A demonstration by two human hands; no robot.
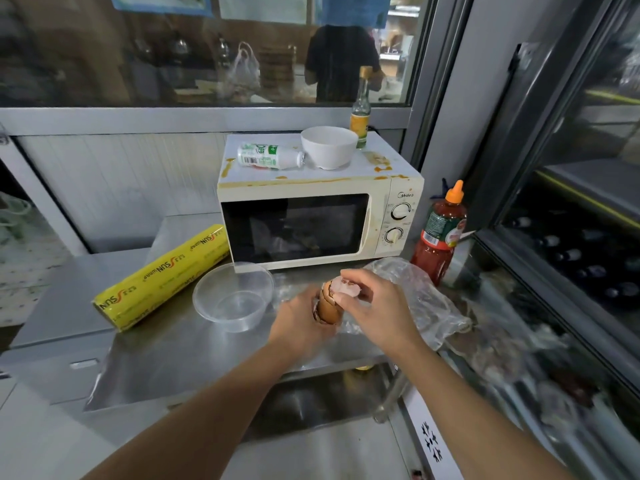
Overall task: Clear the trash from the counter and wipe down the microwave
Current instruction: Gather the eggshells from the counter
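Eggshells (328, 308), stacked brown halves, sit just in front of the microwave (320, 216) on the steel counter (173, 358). The left hand (301, 323) curls round the stack; the right hand (377, 303) pinches a pale shell piece (346, 288) on top. A crumpled clear bag (426, 303) lies right of the microwave's front, an empty plastic container (232, 296) left of it. Orange sauce streaks the microwave's top.
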